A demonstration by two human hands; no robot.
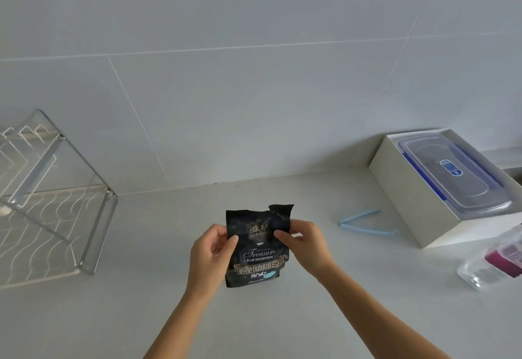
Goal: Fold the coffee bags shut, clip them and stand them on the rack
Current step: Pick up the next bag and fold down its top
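Coffee bag (pixel 257 248) stands upright on the tabletop (pixel 282 316), pinched at its upper sides by the left hand (pixel 210 254) and right hand (pixel 306 242), fingers closed on it. Blue clip (pixel 364 221) lies just right; wire rack (pixel 48 197) stands far left.

a black coffee bag (pixel 255 248) of crinkled, faintly glossy film with gold print sits pinched between my bare left hand (pixel 210 254) and right hand (pixel 306 245) on a smooth, matt pale counter (pixel 282 316). far left, a rack (pixel 53 206) of shiny metal frame and white-coated wire; right, a matt white cardboard box (pixel 406 206) holding a clear plastic lid (pixel 454 175), a pale blue plastic clip (pixel 364 221) near it. glazed wall tiles (pixel 254 76) behind.
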